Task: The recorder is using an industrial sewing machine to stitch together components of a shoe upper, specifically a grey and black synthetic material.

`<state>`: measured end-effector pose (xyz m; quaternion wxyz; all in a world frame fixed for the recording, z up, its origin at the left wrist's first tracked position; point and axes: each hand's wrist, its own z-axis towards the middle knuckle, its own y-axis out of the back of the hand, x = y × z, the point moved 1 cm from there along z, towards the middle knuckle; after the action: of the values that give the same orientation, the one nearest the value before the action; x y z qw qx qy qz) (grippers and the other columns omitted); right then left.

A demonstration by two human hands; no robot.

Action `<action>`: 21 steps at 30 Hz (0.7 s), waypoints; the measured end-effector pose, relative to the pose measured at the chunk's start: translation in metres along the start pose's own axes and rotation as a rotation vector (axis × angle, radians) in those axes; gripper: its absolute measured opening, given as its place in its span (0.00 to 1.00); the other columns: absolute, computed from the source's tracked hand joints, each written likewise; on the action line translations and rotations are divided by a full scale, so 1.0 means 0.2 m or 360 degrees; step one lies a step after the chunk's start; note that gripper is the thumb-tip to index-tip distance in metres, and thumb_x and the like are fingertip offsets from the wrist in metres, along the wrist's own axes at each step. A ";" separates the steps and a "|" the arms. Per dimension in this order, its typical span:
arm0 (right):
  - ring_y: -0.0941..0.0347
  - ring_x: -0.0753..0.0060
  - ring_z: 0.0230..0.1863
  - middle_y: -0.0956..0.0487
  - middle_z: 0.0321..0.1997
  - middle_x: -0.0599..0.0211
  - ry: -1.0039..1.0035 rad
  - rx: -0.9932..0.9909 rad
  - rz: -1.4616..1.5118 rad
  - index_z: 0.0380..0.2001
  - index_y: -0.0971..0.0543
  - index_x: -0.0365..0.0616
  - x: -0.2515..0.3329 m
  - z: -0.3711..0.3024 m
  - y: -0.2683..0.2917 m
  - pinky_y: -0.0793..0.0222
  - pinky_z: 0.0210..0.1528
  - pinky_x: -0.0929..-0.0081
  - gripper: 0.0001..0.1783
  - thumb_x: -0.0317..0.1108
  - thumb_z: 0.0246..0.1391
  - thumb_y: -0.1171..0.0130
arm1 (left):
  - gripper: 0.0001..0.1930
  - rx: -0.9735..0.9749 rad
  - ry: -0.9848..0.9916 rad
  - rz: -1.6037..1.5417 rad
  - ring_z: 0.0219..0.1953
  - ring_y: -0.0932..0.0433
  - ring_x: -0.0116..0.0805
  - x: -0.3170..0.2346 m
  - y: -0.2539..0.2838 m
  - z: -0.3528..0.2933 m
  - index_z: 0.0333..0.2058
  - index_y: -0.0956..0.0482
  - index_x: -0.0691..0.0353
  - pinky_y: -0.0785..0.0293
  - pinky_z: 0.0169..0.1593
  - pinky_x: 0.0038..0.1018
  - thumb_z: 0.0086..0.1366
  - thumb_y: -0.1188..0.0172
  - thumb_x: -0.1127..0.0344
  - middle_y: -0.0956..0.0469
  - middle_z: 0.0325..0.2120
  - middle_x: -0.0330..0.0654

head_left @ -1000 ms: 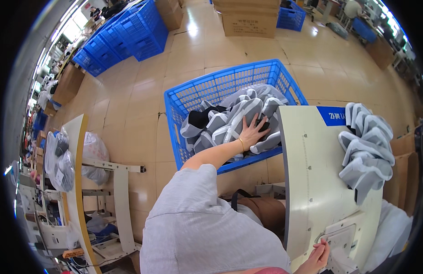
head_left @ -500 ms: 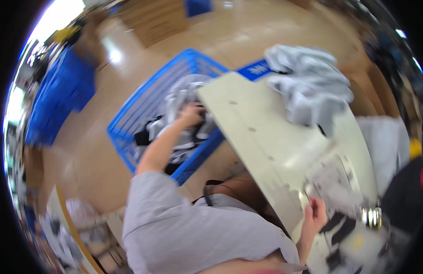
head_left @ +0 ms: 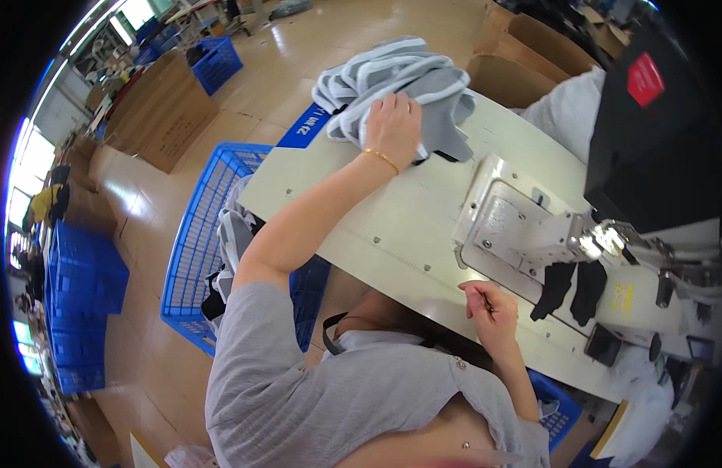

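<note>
My left hand (head_left: 395, 129) is at the near side of a pile of grey cloth pieces (head_left: 447, 101) with white edging, its fingers closed on the cloth. The pile lies at the far left end of a pale work table (head_left: 337, 226). By the table's front edge is my right hand (head_left: 492, 312), fingers curled; a small dark thing shows in it, too small to name. Beyond and to the right of this hand sits a white sewing machine (head_left: 525, 234). Two black cloth pieces (head_left: 558, 290) hang by its head.
Left of the table stands a blue plastic crate (head_left: 191, 257) holding grey, white and black cloth. Stacked blue crates (head_left: 80, 273) and a large cardboard box (head_left: 162, 109) are farther left. A black panel (head_left: 657, 140) rises at right. Open cartons (head_left: 509, 66) stand behind the table.
My left hand has moved from inside the blue crate up and right to the cloth pile. My right hand stays near the table's front edge. The view has swung, showing more of the sewing machine.
</note>
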<state>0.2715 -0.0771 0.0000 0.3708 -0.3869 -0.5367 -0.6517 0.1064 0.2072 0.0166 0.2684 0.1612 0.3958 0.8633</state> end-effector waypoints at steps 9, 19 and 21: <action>0.34 0.85 0.21 0.27 0.18 0.72 -0.0219 -0.0188 0.0310 0.35 0.20 0.35 -0.13 -0.05 0.12 0.40 0.25 0.83 0.10 0.29 0.63 0.49 | 0.22 0.0138 0.0329 0.0432 0.48 0.29 0.47 -0.07 -0.12 0.08 0.43 0.23 0.64 0.34 0.50 0.41 0.52 0.31 0.57 0.30 0.45 0.46; 0.30 0.80 0.27 0.23 0.29 0.64 0.0074 -0.0358 0.0253 0.35 0.21 0.34 -0.15 0.00 0.13 0.34 0.30 0.80 0.11 0.31 0.64 0.49 | 0.10 0.0192 0.0667 -0.0309 0.32 0.22 0.48 -0.09 0.05 0.06 0.36 0.23 0.63 0.30 0.39 0.39 0.59 0.38 0.64 0.20 0.29 0.47; 0.27 0.78 0.31 0.22 0.35 0.61 0.0059 -0.0391 0.0263 0.39 0.22 0.33 -0.19 0.00 0.14 0.32 0.35 0.80 0.11 0.31 0.64 0.49 | 0.07 -0.0091 0.0629 -0.1013 0.26 0.26 0.41 -0.15 0.22 -0.05 0.34 0.25 0.64 0.31 0.33 0.33 0.62 0.41 0.67 0.23 0.24 0.45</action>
<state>0.3130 -0.0782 -0.0232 0.3830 -0.4601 -0.4121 -0.6869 0.1099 0.1599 0.0426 0.4460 -0.1473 0.4461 0.7618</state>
